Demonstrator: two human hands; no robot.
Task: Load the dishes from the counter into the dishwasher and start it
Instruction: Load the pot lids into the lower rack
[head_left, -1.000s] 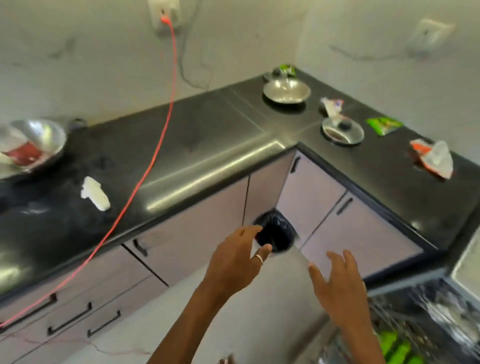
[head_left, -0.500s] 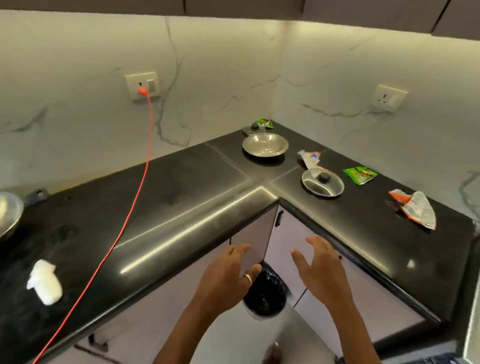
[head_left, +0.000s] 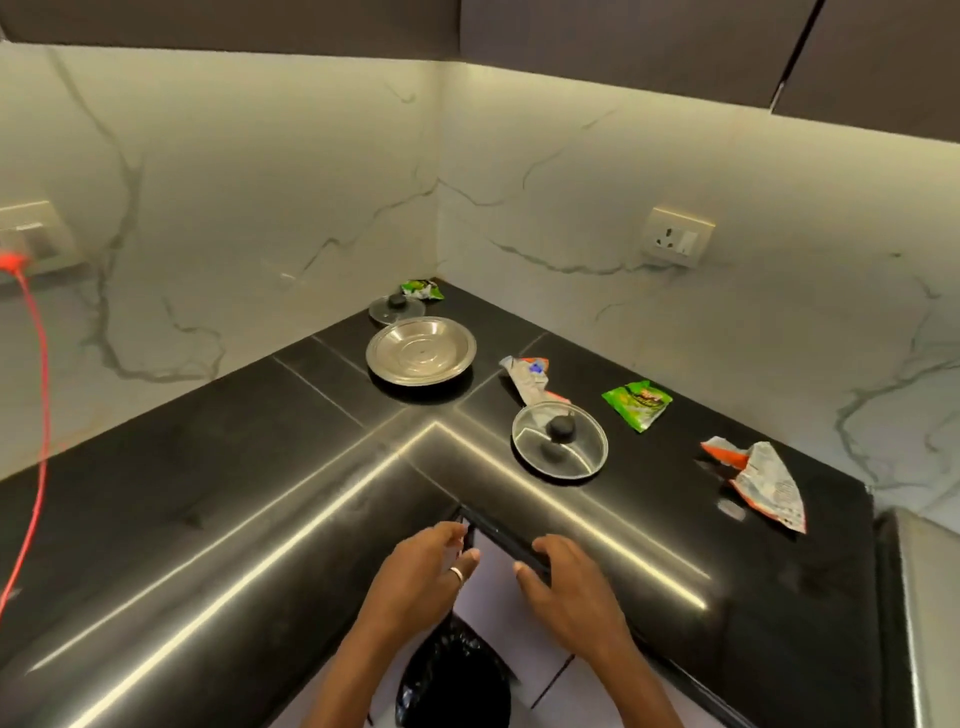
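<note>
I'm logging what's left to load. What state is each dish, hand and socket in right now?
Steel plate: right side up, empty, on the counter.
Large glass lid: flat, knob up, untouched.
Small lid: flat, knob up, behind the plate.
Left hand: open, empty.
Right hand: open, empty.
Right wall socket: nothing plugged in.
Red cable: plugged into the left socket.

A round, shallow steel plate sits right way up and empty in the far corner of the black worktop. Just behind it, towards the wall, a small glass lid lies flat, black knob up. A larger steel-rimmed glass lid, also knob up, lies flat to the plate's right and nearer, apart from it.
</note>
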